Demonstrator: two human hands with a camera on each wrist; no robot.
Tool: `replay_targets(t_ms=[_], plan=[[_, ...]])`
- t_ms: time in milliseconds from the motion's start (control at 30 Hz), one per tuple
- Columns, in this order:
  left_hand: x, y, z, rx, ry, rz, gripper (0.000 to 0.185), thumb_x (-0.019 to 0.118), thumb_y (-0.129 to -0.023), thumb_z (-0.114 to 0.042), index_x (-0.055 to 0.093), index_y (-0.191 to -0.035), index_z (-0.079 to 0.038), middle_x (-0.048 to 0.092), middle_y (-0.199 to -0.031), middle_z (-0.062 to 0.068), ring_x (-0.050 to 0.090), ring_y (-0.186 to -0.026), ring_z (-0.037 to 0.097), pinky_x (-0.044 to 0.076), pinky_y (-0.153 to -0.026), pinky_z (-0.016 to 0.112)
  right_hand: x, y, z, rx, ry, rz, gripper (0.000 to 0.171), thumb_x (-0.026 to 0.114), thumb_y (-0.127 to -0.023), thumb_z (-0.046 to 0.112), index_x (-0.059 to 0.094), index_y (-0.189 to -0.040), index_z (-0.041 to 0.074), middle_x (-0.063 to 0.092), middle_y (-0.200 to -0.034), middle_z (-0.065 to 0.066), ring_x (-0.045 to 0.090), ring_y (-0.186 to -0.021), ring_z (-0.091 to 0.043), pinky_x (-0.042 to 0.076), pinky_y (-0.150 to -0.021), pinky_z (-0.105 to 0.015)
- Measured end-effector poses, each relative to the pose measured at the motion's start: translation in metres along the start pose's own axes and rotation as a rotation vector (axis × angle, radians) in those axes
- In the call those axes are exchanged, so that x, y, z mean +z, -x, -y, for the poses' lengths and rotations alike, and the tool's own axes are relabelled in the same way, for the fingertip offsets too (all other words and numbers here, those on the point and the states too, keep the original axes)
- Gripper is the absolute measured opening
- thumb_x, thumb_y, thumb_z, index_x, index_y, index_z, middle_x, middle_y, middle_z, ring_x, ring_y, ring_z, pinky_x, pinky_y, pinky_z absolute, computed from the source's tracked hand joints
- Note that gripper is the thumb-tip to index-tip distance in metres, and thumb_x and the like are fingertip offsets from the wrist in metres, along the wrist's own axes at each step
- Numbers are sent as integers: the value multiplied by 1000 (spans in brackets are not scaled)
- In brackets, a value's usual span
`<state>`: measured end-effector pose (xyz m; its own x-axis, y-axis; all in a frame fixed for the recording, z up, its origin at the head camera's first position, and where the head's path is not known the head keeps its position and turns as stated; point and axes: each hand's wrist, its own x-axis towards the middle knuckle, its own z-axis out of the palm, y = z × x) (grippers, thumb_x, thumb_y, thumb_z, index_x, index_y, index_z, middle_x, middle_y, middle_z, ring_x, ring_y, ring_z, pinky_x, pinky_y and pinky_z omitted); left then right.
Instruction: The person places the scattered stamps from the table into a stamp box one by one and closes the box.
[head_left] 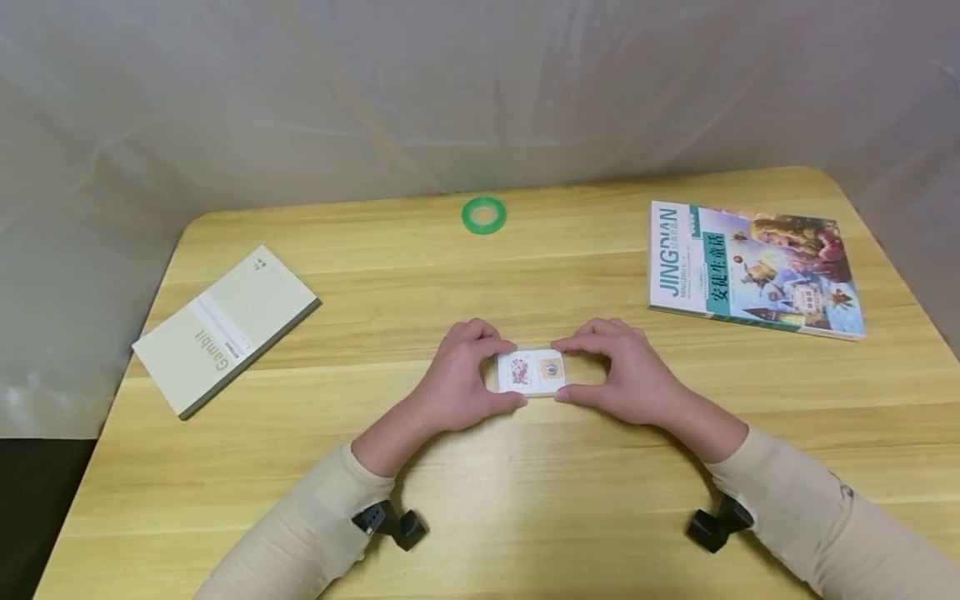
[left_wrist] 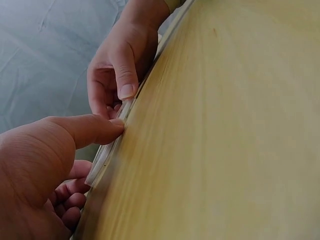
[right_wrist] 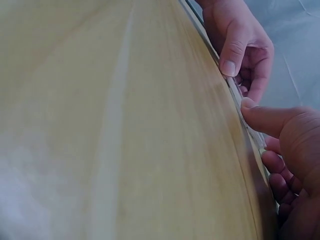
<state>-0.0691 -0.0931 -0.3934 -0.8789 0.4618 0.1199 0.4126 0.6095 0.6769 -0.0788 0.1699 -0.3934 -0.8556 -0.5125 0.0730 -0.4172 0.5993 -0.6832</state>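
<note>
A small flat case [head_left: 534,380] lies at the middle of the table, white on top with a reddish print on its left half and a tan square on its right. My left hand [head_left: 463,377] grips its left end between thumb and fingers. At the opposite end, my right hand [head_left: 624,375] holds it the same way, thumb on the near edge and fingers on the far edge. The left wrist view shows the thin, see-through side of the case [left_wrist: 102,159] low on the tabletop. Both thumbs also press that edge in the right wrist view.
To the left lies a cream notebook [head_left: 232,321] marked Gambit, set at an angle. A green roll of tape [head_left: 483,215] is near the back edge. On the right rests a colourful book [head_left: 757,271]. A pale sheet [head_left: 480,100] hangs behind the wooden table [head_left: 487,533].
</note>
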Motion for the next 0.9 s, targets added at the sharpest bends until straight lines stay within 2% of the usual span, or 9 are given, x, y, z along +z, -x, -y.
replay_targets(t_ms=[367, 633, 800, 900], plan=[[4, -1, 0, -28, 1, 9, 61, 93, -66, -32, 70, -116, -4, 55, -107, 2, 46, -101, 20, 39, -88, 36, 6, 3, -6, -35, 7, -33, 55, 88, -76, 42, 72, -123, 20, 62, -108, 8, 51, -105, -17, 32, -88, -45], [4, 3, 1, -36, -8, 39, 67, 92, -66, -32, 67, -123, -6, 54, -110, 1, 43, -106, 21, 38, -90, 37, 7, 5, -6, -23, 0, -28, 57, 88, -75, 46, 71, -123, 21, 61, -111, 8, 52, -106, -17, 32, -93, -48], [-4, 5, 1, -50, -16, 75, 80, 90, -69, -37, 59, -137, -6, 54, -118, 4, 43, -112, 21, 39, -95, 38, 5, 6, -4, -18, -7, -25, 59, 85, -77, 48, 69, -126, 19, 62, -112, 8, 53, -107, -17, 33, -95, -48], [-14, 7, 1, -70, -16, 70, 81, 86, -77, -37, 52, -144, -6, 53, -125, 6, 46, -116, 20, 40, -98, 40, 3, 7, 2, -13, -20, -40, 56, 82, -82, 45, 68, -128, 18, 63, -114, 7, 53, -109, -17, 35, -96, -48]])
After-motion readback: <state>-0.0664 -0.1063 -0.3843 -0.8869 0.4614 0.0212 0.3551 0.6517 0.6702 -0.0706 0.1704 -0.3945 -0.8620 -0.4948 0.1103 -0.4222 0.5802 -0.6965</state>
